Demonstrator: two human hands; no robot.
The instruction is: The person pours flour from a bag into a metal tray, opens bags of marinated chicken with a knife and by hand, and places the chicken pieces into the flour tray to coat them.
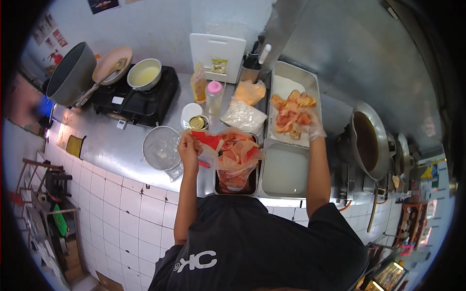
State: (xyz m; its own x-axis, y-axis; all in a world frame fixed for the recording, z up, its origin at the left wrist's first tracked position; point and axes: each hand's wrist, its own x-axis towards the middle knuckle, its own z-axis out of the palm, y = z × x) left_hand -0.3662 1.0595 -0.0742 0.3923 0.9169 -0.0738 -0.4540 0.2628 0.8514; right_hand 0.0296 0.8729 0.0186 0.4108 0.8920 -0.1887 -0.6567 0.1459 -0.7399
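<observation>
My left hand (188,146) is closed on the edge of a plastic bag with red print (208,140), holding it up to the left. The bag's crumpled mouth opens over a metal pan (218,186), and raw chicken pieces (235,179) show in and around it. My right hand (314,128), in a clear plastic glove, is at the near right side of several chicken pieces (292,114). They lie on white flour (289,80) in a long metal tray (318,97). Glove and meat hide how its fingers are bent.
A pan of cloudy liquid (285,169) stands beside the meat pan. Left are a sieve (162,148), an opened can (198,122) and a pink-lidded bottle (214,97). A stove (141,104) bears a small pot (144,75); a wok of dark oil (366,140) stands right.
</observation>
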